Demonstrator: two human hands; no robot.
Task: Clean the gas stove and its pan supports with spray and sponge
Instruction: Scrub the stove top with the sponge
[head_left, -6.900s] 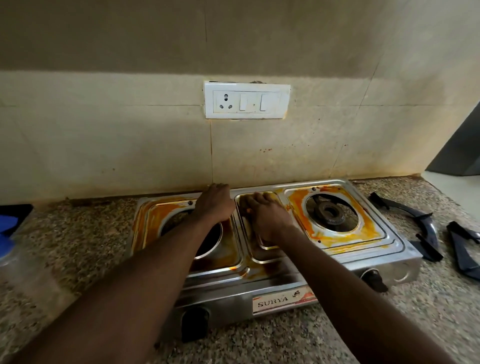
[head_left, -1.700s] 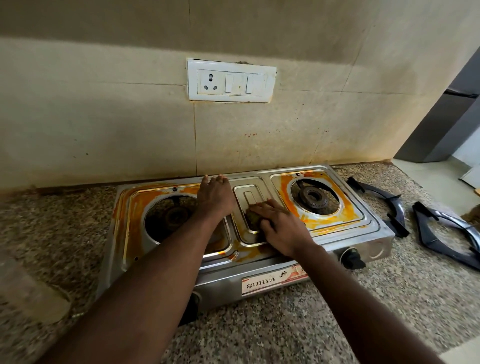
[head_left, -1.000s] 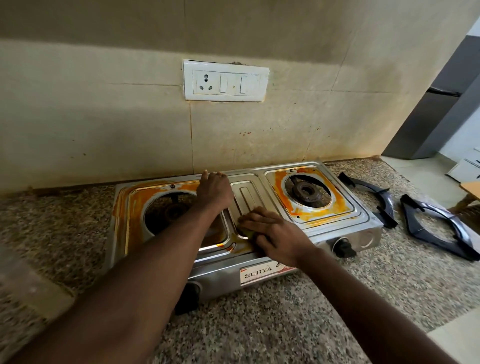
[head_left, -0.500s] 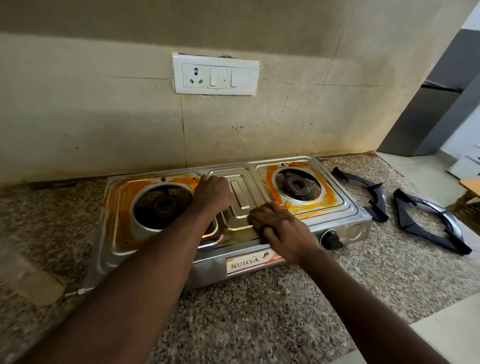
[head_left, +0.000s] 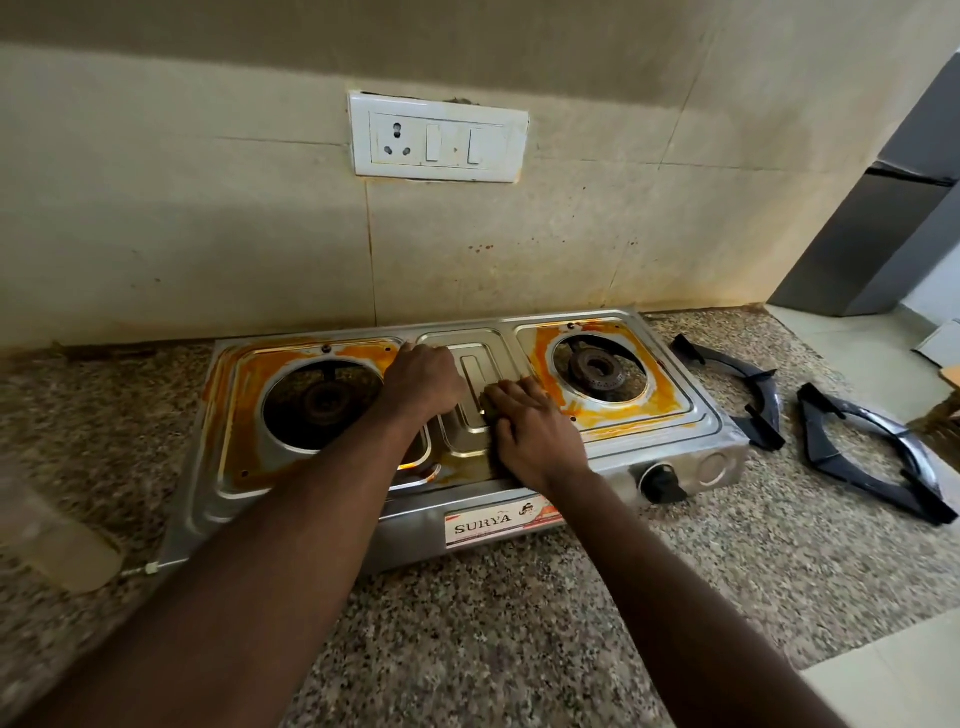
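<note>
A steel two-burner gas stove (head_left: 722, 434) stands on the granite counter, with orange grime around both burner wells. My left hand (head_left: 423, 376) rests knuckles-up on the stove top between the left burner and the middle panel, fingers curled, nothing visible in it. My right hand (head_left: 535, 434) presses a dark sponge (head_left: 488, 404) onto the middle panel; only the sponge's edge shows under the fingers. Two black pan supports (head_left: 748, 392) (head_left: 872, 457) lie on the counter right of the stove.
A blurred translucent bottle (head_left: 57, 540) lies at the counter's left edge. A switch and socket plate (head_left: 439, 137) sits on the tiled wall behind the stove. The counter's front edge drops off at the lower right; a grey fridge (head_left: 883, 218) stands at far right.
My right hand with the sponge has slid from the stove's front edge back up onto the middle panel. The left hand stays in place on the stove top.
</note>
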